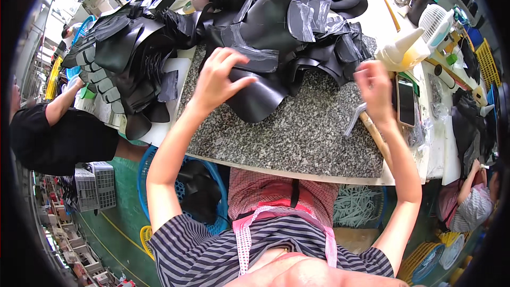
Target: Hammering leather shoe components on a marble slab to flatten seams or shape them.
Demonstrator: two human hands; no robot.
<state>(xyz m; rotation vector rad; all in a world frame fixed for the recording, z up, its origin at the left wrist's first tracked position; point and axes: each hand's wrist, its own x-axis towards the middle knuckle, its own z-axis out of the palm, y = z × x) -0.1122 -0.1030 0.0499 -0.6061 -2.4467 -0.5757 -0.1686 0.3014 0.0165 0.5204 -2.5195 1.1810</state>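
Observation:
My left hand (219,77) is over the near edge of a pile of black leather pieces (260,98), its thumb and fingers apart. Beside its fingertips lies a dark strip with a glossy, film-like surface (257,59). My right hand (376,87) is raised over the right side of the granite slab (276,143). Its fingers are bent and smeared by motion, so I cannot make out whether they hold anything. Below that hand, a hammer (374,134) with a wooden handle lies on the slab, partly covered by my forearm. A squeeze bottle with a pointed nozzle (398,53) stands just beyond it.
Stacked black pieces (122,58) cover the left of the table. On the right are a phone (406,101) and a small fan (436,21). A blue basket (223,196) with black pieces sits below the table edge. A co-worker in black (64,138) is at left, another person (474,202) at right.

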